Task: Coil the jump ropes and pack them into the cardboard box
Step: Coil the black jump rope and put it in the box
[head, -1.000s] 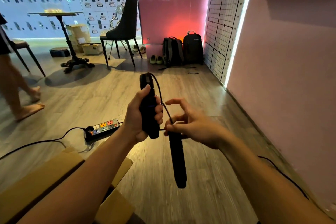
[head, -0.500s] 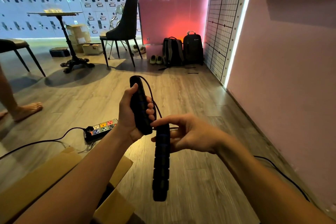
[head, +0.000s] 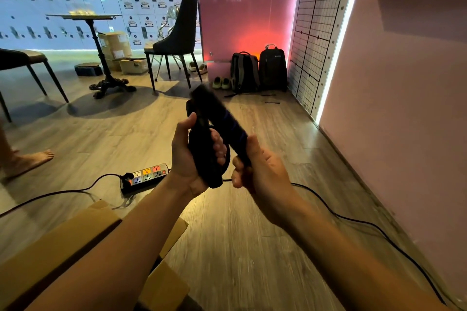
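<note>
Now your right hand (head: 260,166), clamped on the second jump-rope handle (head: 222,121), has swung it up beside the handle (head: 204,156) your left hand (head: 192,156) grips; cord (head: 353,222) trails uncoiled, cardboard box (head: 63,240) waiting below

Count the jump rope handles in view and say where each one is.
2. One handle is gripped upright in the left hand. The other handle, blurred, tilts up and left from the right hand. More may be hidden in the cardboard box.

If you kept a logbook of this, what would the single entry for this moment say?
left hand: grips one jump rope handle | right hand: holds second handle, tilted, blurred | cardboard box: open, lower left | rope: not packed
</note>
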